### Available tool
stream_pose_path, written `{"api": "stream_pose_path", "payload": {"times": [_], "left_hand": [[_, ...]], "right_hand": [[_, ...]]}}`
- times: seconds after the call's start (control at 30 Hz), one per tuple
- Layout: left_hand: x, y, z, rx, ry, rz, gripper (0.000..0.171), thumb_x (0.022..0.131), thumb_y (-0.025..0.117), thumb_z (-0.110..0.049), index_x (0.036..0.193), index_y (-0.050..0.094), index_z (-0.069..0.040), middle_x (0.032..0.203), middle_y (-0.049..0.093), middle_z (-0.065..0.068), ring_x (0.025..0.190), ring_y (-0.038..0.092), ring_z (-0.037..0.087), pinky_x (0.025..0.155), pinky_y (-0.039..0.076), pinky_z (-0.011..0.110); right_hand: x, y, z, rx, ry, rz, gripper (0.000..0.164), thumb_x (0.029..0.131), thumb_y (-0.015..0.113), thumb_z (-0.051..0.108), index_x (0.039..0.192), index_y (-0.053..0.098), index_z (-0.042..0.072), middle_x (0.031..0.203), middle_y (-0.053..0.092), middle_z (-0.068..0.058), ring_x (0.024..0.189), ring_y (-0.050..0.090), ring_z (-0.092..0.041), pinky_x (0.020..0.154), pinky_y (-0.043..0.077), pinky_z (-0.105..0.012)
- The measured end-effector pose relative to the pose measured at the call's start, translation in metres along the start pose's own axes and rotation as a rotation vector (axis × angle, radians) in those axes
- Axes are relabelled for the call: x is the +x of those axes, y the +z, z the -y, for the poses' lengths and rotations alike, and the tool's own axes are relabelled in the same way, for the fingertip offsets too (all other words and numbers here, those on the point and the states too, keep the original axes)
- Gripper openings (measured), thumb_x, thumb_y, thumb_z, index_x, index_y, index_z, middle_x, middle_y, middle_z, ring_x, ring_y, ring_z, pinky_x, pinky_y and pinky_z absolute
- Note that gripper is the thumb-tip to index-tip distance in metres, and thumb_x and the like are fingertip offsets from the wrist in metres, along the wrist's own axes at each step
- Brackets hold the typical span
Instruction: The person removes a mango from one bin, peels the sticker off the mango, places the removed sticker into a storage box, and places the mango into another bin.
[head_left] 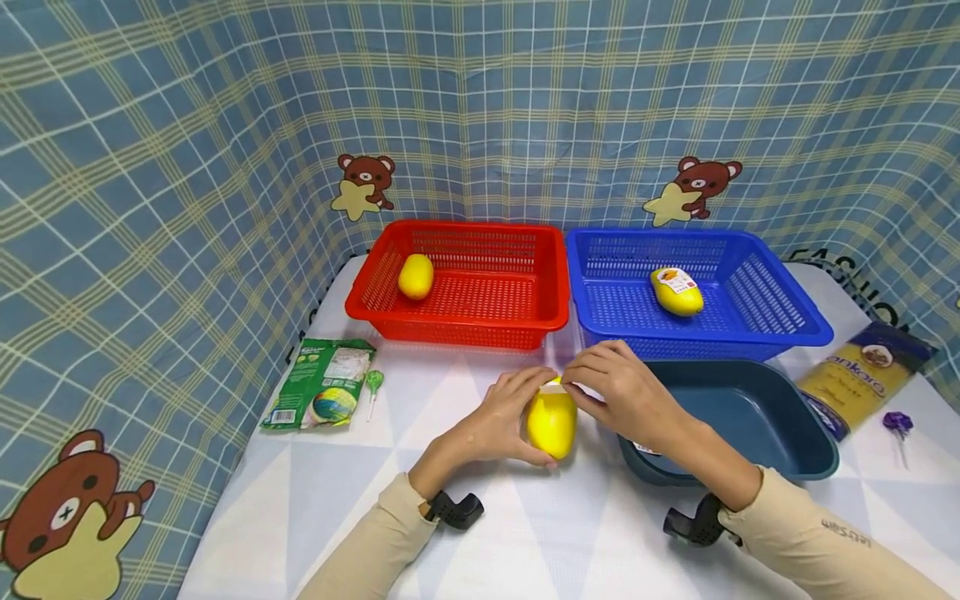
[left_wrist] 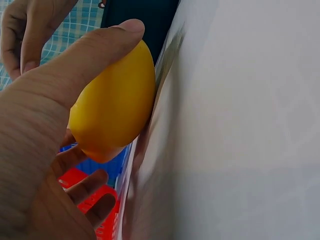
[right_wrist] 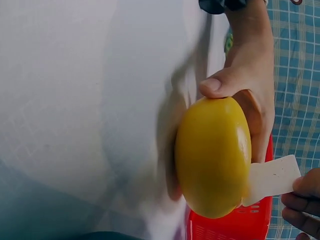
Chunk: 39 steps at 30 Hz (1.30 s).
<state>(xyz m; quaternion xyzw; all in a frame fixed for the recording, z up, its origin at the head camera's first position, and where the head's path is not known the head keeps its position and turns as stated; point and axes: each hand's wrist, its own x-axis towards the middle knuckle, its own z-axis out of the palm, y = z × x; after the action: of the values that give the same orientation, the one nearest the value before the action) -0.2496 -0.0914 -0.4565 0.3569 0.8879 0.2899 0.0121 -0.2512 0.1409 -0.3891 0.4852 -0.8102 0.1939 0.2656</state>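
My left hand (head_left: 495, 425) grips a yellow mango (head_left: 552, 427) low over the table, thumb at its near end and fingers round the far side. In the left wrist view the thumb lies across the mango (left_wrist: 120, 100). My right hand (head_left: 626, 393) pinches the free end of a white sticker (right_wrist: 276, 176) between thumb and finger. The sticker's other end meets the mango's skin (right_wrist: 212, 155), and the strip stands out from it. Its printed side does not show. Whether the mango touches the tabletop, I cannot tell.
A red basket (head_left: 465, 315) with one mango (head_left: 416, 277) stands behind, next to a blue basket (head_left: 705, 337) with a labelled mango (head_left: 677, 293). Right lies a dark teal tub (head_left: 738, 417), a pasta pack (head_left: 862, 375) and purple lollipop (head_left: 897, 422); left, a green bag (head_left: 318, 383) and green lollipop (head_left: 374, 381).
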Motion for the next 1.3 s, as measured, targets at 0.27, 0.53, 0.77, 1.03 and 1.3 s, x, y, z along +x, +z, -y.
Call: {"api": "stream_pose_path", "payload": {"times": [0.27,0.53,0.77,1.03,1.3], "left_hand": [[-0.001,-0.001,-0.001,0.026,0.001,0.005,0.114,0.064,0.090,-0.051,0.156,0.032,-0.017,0.160,0.028,0.003,0.138,0.032,0.027,0.110,0.032,0.047],[0.003,0.000,-0.001,0.011,-0.014,0.006,0.115,0.065,0.090,-0.053,0.156,0.030,-0.016,0.160,0.030,0.002,0.138,0.032,0.026,0.111,0.030,0.047],[0.000,-0.001,0.001,-0.019,-0.029,0.006,0.114,0.065,0.090,-0.052,0.156,0.031,-0.019,0.159,0.030,0.001,0.138,0.031,0.027,0.111,0.030,0.049],[0.000,-0.002,0.000,-0.039,-0.047,0.028,0.114,0.066,0.090,-0.052,0.157,0.029,-0.021,0.161,0.028,0.000,0.140,0.028,0.026,0.114,0.026,0.048],[0.000,-0.002,0.000,-0.047,-0.027,0.015,0.115,0.066,0.090,-0.051,0.157,0.030,-0.018,0.160,0.028,0.000,0.140,0.029,0.026,0.113,0.027,0.049]], "right_hand": [[0.002,-0.003,-0.005,-0.021,0.073,-0.035,0.021,0.076,0.084,0.002,0.095,0.076,0.006,0.096,0.073,-0.004,0.095,0.065,-0.025,0.088,0.045,-0.044],[0.003,-0.029,-0.011,-0.021,0.188,-0.108,0.025,0.075,0.085,-0.003,0.096,0.075,0.005,0.096,0.073,-0.005,0.097,0.063,-0.026,0.089,0.043,-0.044],[-0.017,-0.058,-0.020,-0.049,0.206,-0.094,0.019,0.093,0.074,0.024,0.098,0.075,0.006,0.097,0.072,-0.005,0.098,0.062,-0.026,0.091,0.039,-0.042],[-0.046,-0.077,-0.030,-0.093,0.212,-0.100,0.056,0.103,0.044,0.052,0.094,0.074,0.006,0.094,0.072,-0.003,0.094,0.063,-0.025,0.087,0.037,-0.043],[-0.071,-0.083,-0.039,-0.132,0.245,-0.079,0.059,0.103,0.041,0.054,0.093,0.075,0.006,0.092,0.072,-0.005,0.092,0.063,-0.026,0.087,0.037,-0.042]]}}
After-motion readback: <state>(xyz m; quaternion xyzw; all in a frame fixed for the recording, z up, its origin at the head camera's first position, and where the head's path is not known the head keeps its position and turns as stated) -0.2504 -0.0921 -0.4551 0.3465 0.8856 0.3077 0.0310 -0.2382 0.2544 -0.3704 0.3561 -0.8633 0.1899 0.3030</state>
